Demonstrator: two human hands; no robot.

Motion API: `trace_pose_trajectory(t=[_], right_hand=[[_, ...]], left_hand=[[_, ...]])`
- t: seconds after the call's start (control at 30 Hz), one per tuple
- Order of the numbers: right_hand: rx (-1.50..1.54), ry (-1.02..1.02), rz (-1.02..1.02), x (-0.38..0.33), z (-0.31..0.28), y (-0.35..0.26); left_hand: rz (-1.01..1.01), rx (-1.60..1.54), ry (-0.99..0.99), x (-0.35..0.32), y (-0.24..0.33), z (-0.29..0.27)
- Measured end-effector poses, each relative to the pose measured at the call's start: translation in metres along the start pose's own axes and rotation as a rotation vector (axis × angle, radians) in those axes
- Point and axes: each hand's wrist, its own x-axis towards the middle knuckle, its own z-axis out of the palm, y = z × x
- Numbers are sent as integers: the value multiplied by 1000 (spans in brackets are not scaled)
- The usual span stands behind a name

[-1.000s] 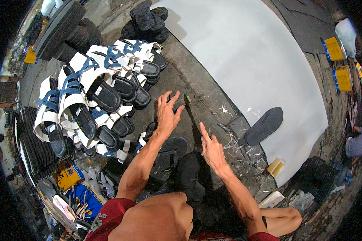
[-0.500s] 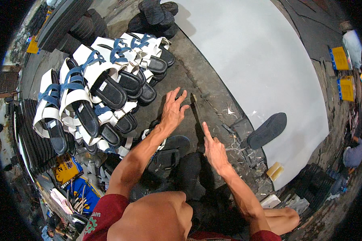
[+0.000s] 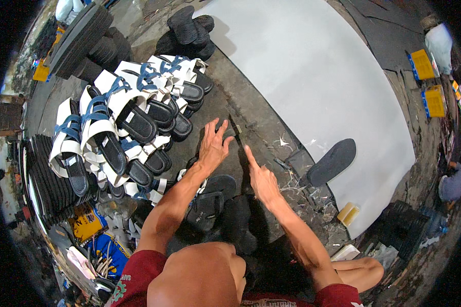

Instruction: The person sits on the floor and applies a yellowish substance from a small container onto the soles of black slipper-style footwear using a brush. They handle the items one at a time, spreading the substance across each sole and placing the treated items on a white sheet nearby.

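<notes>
Right hand [image 3: 264,184] grips slim dark blade [image 3: 234,124] | left hand [image 3: 213,148] half-curled, hold unclear (sandals [image 3: 139,127] beside)

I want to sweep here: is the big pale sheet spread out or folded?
Spread out: the pale sheet lies in one broad, smooth layer, no fold showing, and a dark sole lies partly on it.
</notes>
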Motion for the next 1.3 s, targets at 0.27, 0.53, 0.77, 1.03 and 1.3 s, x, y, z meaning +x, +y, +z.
trace_pose_trajectory(t=[0.27,0.53,0.77,1.03,1.3], right_hand=[[-14,-74,65,-31,-4,4],[-16,-45,46,-37,4,15],[103,34,35,-82,-2,40],[273,340,58,-35,-6,30],[186,438,-70,71,7,-4]], left_hand=[[36,-35,-29,-1,0,-6],[9,-24,-57,4,2,-6],[12,-57,-27,6,-11,-9],[-642,-1683,51,-32,47,-57],[-586,-2421,-171,-44,122,-122]])
